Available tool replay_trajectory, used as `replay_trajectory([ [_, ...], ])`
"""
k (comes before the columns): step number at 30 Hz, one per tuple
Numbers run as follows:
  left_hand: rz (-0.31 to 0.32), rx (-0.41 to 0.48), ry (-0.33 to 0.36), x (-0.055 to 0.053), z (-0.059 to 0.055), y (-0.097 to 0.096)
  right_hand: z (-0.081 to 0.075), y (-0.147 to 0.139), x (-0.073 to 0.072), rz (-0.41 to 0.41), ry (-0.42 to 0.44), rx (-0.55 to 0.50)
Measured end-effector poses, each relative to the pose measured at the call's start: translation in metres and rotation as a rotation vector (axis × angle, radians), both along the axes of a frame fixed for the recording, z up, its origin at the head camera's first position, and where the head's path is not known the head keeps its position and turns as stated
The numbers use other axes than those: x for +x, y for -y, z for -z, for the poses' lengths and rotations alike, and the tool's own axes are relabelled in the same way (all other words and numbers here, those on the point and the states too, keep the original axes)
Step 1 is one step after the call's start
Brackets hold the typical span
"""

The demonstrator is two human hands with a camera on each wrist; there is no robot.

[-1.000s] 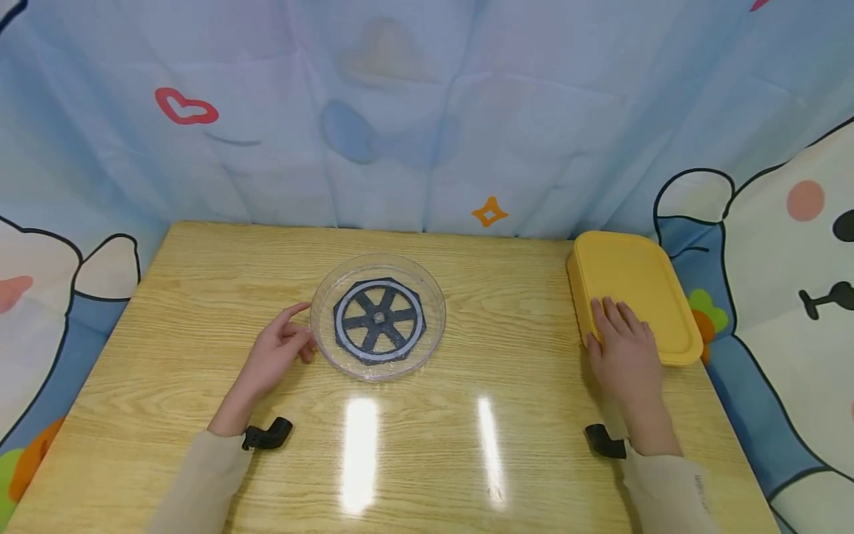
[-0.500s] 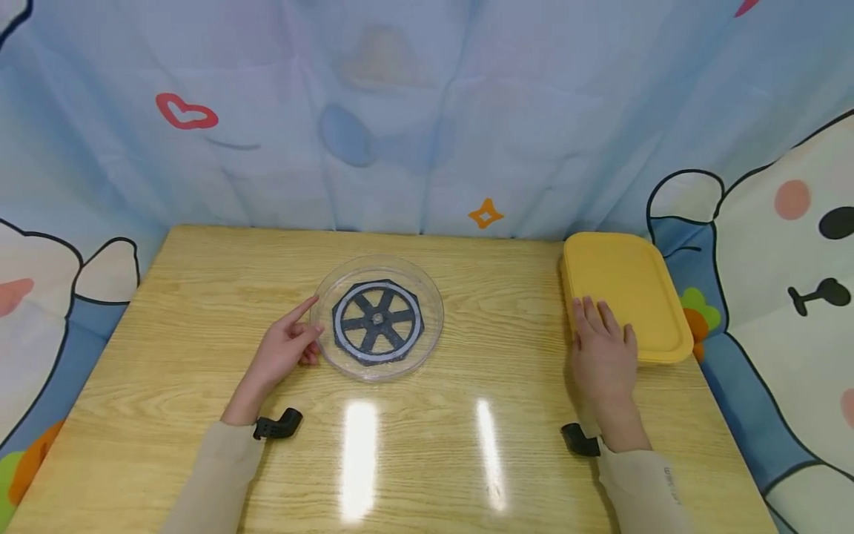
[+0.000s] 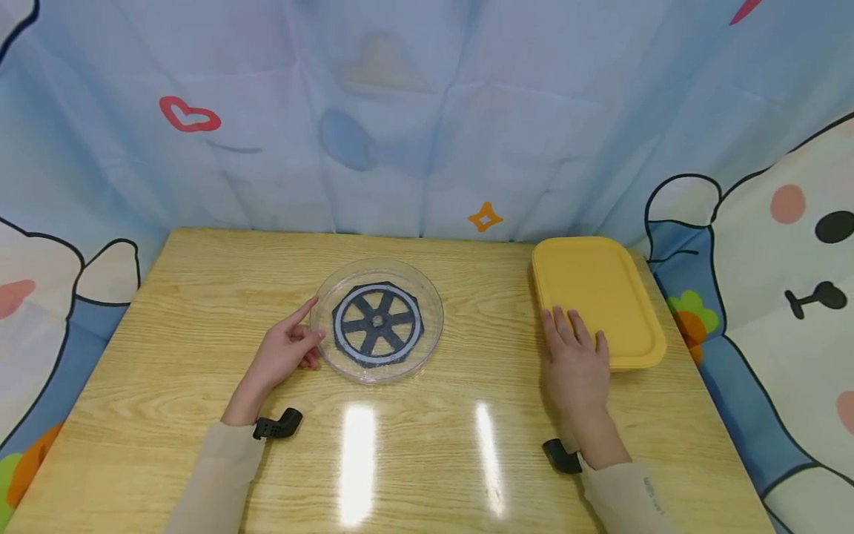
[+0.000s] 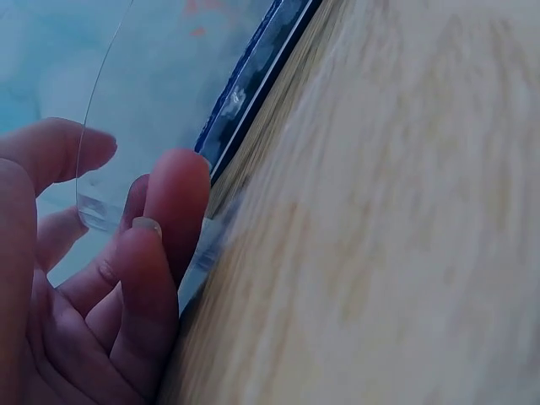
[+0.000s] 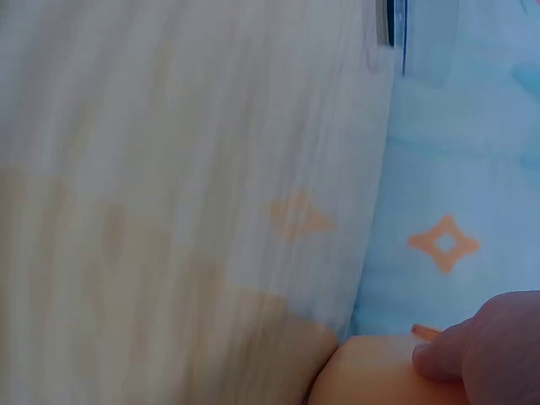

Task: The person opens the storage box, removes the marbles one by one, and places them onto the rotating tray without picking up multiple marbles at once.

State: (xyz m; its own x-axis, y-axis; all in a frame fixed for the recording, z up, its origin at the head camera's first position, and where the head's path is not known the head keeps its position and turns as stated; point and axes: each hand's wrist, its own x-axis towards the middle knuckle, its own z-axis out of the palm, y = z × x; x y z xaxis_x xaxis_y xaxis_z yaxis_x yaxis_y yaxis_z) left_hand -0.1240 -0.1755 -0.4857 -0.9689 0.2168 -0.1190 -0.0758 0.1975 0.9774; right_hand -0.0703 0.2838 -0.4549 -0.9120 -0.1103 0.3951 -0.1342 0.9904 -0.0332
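Note:
A clear round dish (image 3: 432,326) sits left of the table's middle. Through it shows a dark octagonal piece (image 3: 369,341) with spokes and a pale ring. At its left rim is my left hand (image 3: 283,352), index finger along the edge and thumb over the rim, the other fingers curled beneath. The left wrist view has the thumb (image 4: 181,198) close against the clear wall. On the right stands a yellow lidded box (image 3: 600,282). My right hand (image 3: 579,371) lies across its near left part, fingers extended on the lid; a fingertip (image 5: 447,350) touches the box in the right wrist view.
The wooden table (image 3: 487,297) ends at a blue printed curtain (image 3: 427,111) along the back and sides. The box stands near the table's right edge. A black wrist camera (image 3: 279,424) is strapped at each cuff.
The yellow box has slid left along the table, with my right hand moving along on it. My left hand has closed in slightly on the dish's rim; the dish stays about where it was.

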Motion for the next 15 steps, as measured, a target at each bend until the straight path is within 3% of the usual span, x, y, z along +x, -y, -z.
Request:
replay_trajectory([
  [10, 0.006, -0.044, -0.044, 0.005, 0.0, 0.001, -0.001, 0.041, 0.019, -0.074, -0.003, 0.031],
  [15, 0.065, -0.051, -0.013, 0.008, -0.002, -0.001, 0.001, 0.055, 0.024, -0.079, 0.006, 0.036],
])
